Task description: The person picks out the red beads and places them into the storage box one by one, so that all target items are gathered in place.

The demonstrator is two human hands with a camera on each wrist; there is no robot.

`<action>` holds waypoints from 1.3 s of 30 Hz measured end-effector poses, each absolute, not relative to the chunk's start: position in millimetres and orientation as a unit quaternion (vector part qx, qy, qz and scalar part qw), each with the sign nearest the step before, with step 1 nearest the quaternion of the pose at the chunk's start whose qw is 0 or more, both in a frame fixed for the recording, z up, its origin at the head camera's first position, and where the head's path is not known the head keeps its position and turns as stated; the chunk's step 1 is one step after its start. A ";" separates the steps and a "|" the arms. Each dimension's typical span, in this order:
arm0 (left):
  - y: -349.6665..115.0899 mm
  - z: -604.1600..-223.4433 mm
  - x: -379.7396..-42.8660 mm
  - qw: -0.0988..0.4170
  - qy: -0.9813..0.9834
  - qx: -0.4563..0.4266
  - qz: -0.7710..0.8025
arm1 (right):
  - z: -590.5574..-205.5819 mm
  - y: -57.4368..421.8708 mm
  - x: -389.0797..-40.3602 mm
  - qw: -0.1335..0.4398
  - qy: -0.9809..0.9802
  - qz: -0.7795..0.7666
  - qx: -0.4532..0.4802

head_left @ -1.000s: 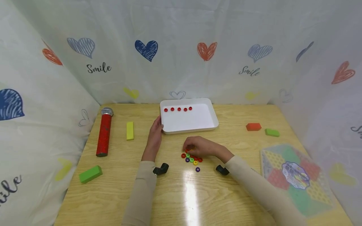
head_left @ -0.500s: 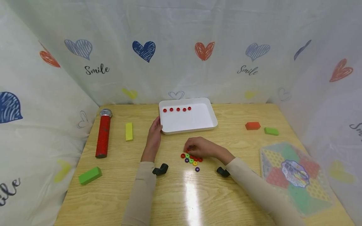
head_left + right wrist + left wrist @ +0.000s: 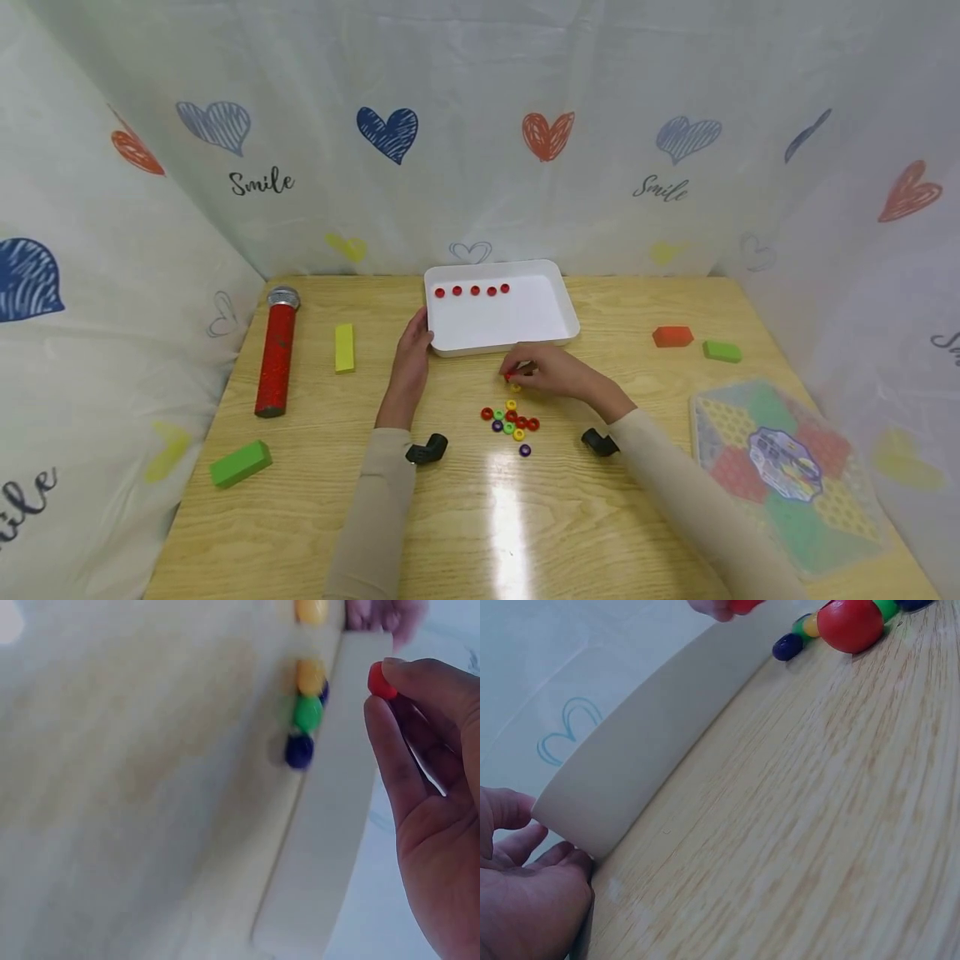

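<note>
My right hand [image 3: 551, 371] pinches a red bead [image 3: 381, 680] between thumb and finger, just in front of the tray in the head view. A yellow bead [image 3: 515, 387] shows close under the fingers. My left hand [image 3: 411, 354] holds the near left corner of the white tray [image 3: 517, 348]; in the left wrist view its fingers are curled at the tray's outer wall [image 3: 641, 750]. Inside the tray, several red beads [image 3: 475, 290] stand in a row along the far side. Several loose red, green, yellow and purple beads [image 3: 509, 427] lie on the table before it.
To the left are a red toy microphone [image 3: 276, 354], a yellow block [image 3: 344, 347] and a green block [image 3: 241, 463]. To the right lie a red block [image 3: 672, 336], a small green block [image 3: 722, 351] and a clear-lidded case [image 3: 783, 471]. A printed curtain [image 3: 465, 208] stands behind the table.
My right hand has lifted from the loose beads and moved forward toward the tray with a red bead pinched. The left hand has stayed at the tray's corner.
</note>
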State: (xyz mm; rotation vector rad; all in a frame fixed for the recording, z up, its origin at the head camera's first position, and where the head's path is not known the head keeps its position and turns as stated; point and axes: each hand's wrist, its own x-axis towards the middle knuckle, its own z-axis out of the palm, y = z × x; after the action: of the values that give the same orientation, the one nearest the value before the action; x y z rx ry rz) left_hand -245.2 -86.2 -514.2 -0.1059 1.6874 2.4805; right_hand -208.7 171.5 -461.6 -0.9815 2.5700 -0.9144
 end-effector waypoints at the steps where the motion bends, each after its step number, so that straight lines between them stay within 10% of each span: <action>1: -86.6 -514.5 -245.3 0.070 0.560 -0.035 0.825 | -460.4 173.5 -211.6 0.115 0.880 -0.319 -0.333; 39: -89.0 -514.2 -239.9 0.066 0.549 -0.030 0.833 | -425.5 162.5 -330.5 0.112 0.915 -0.275 -0.275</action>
State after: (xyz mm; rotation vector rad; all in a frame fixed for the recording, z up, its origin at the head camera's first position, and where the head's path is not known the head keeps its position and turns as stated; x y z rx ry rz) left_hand -239.9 -89.0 -514.2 -0.0912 1.6545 2.5114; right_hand -330.5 162.5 -425.5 -0.8066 2.6848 -0.8066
